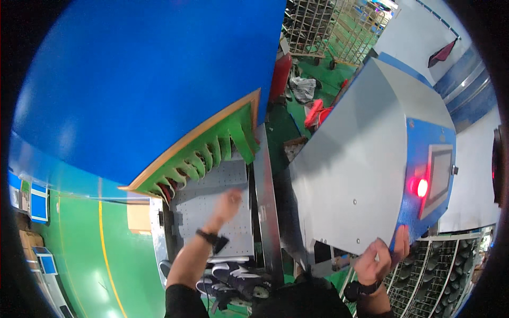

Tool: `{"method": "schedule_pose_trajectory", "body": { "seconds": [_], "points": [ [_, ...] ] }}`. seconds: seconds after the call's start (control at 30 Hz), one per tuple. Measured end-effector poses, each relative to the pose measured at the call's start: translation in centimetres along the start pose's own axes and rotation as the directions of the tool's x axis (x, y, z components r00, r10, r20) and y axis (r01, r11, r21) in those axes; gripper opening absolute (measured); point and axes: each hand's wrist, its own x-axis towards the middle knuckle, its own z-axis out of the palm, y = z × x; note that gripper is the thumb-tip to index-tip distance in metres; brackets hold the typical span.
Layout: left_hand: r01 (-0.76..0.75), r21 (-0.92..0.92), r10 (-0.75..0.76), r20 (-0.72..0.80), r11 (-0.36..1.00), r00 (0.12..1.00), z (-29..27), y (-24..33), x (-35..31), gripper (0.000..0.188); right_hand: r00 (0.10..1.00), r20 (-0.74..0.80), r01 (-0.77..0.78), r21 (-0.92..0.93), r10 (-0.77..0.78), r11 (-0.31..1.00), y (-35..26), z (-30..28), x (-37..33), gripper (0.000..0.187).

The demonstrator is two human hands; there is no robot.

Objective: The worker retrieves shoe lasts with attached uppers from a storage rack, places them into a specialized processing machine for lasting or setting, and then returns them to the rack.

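Observation:
My left hand (228, 205), smeared by motion, is over the grey perforated conveyor plate (204, 214) in front of the green strip curtain (212, 153). Its fingers are too blurred to read. Several dark sneakers (241, 278) with white soles lie at the near end of the plate, below my left wrist. At the lower corner of a grey and blue control box (360, 148), my right hand (375, 261) has its fingers curled against the edge. What they grip, if anything, is hidden.
A large blue machine housing (159, 69) rises above the curtain. On the control box, a red lamp (420, 187) glows beside a screen (437, 180). A metal rail (268, 206) edges the conveyor. A rack of dark shoe-like pieces (445, 275) stands at lower right; wire carts (313, 26) stand behind.

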Motion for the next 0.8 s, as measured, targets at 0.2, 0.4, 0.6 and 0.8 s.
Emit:
{"method": "schedule_pose_trajectory", "body": {
  "seconds": [0.2,0.4,0.6,0.8],
  "points": [
    [0.19,0.758,0.127,-0.338,0.624,0.933,-4.0,-7.8,20.6,0.042,0.99,-0.114,0.081,-0.069,-0.089,0.994,0.4,0.6,0.4,0.034],
    [0.211,0.682,-0.285,-0.004,0.7,0.959,-1.4,-14.6,30.6,0.047,0.949,0.042,0.313,-0.239,-0.312,0.919,4.1,0.8,-1.0,0.047],
    [0.342,0.634,-0.358,-0.11,0.693,0.927,-1.9,-10.8,36.1,0.047,0.941,0.153,0.333,-0.263,-0.301,0.906,4.0,0.1,1.5,0.047],
    [0.339,0.594,-0.334,-0.122,0.73,0.935,-0.5,-11.8,36.6,0.047,0.934,0.194,0.345,-0.285,-0.299,0.894,3.9,-0.8,2.4,0.047]
  ]
}}
